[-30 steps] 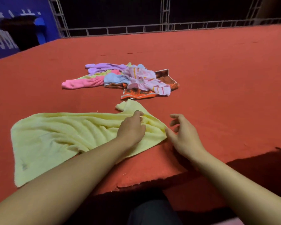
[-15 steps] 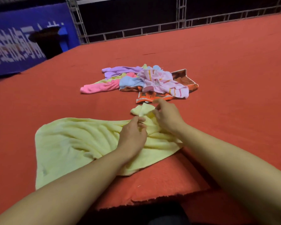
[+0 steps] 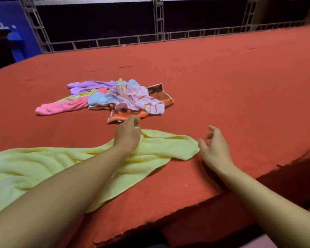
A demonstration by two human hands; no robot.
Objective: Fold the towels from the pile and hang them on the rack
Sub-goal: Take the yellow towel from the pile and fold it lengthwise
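Right hand has left the yellow towel, fingers loose beside it; left hand pinches it

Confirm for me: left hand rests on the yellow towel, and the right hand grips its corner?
Not quite. In the head view the right hand grips nothing; it hovers open beside the yellow towel. The left hand does rest on it.

Pale yellow towel on red-orange table cover; pile pink, lilac, blue, striped, orange-brown.

red carpeted platform, metal truss railing behind.
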